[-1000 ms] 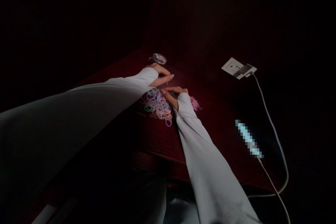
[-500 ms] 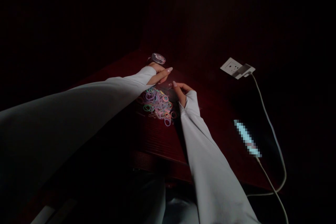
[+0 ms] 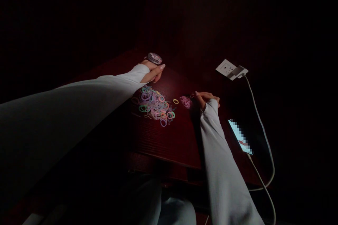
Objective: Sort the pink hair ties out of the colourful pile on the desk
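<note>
My right grip (image 3: 208,99) pinching what seems a thin band (image 3: 192,96) beside pink bands (image 3: 186,102), left grip (image 3: 153,71) loosely curled, contents hidden, mixed bands (image 3: 155,105) inside the worktop's (image 3: 174,142) near edge

The bands (image 3: 157,105) are multicoloured, the small pile (image 3: 186,102) pink, the table (image 3: 182,144) maroon.

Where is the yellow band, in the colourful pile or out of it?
Out: the yellow band lies on the table between the colourful pile and pink bunch.
</note>
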Tool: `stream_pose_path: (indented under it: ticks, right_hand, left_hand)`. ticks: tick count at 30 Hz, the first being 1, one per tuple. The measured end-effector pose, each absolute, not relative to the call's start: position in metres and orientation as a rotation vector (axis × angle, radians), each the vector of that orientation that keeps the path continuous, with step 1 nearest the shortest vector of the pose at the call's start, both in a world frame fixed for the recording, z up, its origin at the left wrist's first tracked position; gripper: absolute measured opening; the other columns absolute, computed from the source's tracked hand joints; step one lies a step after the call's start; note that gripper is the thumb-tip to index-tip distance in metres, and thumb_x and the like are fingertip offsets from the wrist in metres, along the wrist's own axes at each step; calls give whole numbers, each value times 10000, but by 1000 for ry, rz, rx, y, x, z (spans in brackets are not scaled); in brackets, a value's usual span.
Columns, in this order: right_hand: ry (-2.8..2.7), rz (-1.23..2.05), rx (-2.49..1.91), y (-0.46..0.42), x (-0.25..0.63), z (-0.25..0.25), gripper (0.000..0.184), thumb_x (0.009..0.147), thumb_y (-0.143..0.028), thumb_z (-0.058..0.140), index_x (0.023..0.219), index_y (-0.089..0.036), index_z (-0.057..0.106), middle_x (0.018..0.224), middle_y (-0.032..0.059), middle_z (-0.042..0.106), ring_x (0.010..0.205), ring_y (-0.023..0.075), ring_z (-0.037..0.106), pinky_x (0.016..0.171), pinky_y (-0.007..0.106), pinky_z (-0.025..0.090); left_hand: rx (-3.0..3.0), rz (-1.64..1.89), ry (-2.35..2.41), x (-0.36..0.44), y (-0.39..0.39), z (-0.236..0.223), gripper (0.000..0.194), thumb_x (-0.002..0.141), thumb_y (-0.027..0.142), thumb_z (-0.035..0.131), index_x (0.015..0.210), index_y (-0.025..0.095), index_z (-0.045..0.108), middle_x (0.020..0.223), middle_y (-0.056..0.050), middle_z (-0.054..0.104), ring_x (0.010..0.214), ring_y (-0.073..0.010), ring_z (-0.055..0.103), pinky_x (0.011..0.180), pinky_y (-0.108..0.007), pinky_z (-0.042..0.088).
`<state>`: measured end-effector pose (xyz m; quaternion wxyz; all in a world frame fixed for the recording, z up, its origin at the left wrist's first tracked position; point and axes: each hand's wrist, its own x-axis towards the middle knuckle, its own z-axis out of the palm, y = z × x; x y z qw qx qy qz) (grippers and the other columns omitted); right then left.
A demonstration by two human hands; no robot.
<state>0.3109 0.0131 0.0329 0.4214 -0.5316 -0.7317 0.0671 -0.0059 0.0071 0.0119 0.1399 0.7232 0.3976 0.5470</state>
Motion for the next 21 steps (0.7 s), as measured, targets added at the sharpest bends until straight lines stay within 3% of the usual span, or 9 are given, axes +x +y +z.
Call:
stream_pose_path:
  ticks: [5, 11, 14, 16, 21]
  right_hand:
    - [-1763, -98, -1558, 32, 332, 10, 462, 964, -670, 649, 879, -278, 880, 1233, 99, 794, 1254, 357, 494, 1135, 606, 287]
    - [-1259, -166, -1534, 44, 327, 18, 513, 1033, -578, 496, 1114, -251, 883, 1300, 117, 766, 1282, 358, 534, 1163, 598, 306]
    - [-1370, -128, -1492, 27, 319, 29, 560, 1087, -557, 392, 1196, -273, 863, 1368, 95, 733, 1317, 348, 510, 1167, 573, 323]
    - [-1610, -138, -1451, 13, 311, 33, 511, 1089, -580, 434, 1228, -319, 851, 1366, 83, 728, 1334, 348, 481, 1147, 544, 345]
    - [-2228, -263, -1314, -8, 284, 25, 270, 1005, -592, 696, 1058, -397, 874, 1415, 31, 709, 1324, 355, 450, 1144, 558, 276]
  left_hand:
    - [2125, 1534, 1149, -8, 7, 11, 773, 1099, 674, 321, 524, 221, 568, 452, 3, 470, 462, -120, 437, 590, -310, 386]
    - [2110, 1573, 1134, -5, 8, 9, 779, 1114, 669, 324, 523, 222, 564, 447, -3, 475, 457, -124, 434, 576, -312, 382]
    - [2096, 1589, 1142, -5, 6, 10, 768, 1122, 648, 333, 534, 215, 570, 457, -2, 478, 467, -121, 434, 599, -313, 392]
    - [2105, 1571, 1140, -6, 3, 12, 752, 1128, 625, 338, 547, 213, 579, 473, -1, 487, 485, -122, 446, 615, -310, 396]
    - [2134, 1469, 1151, -8, -1, 16, 721, 1135, 575, 342, 573, 211, 608, 498, -3, 510, 499, -117, 476, 614, -292, 401]
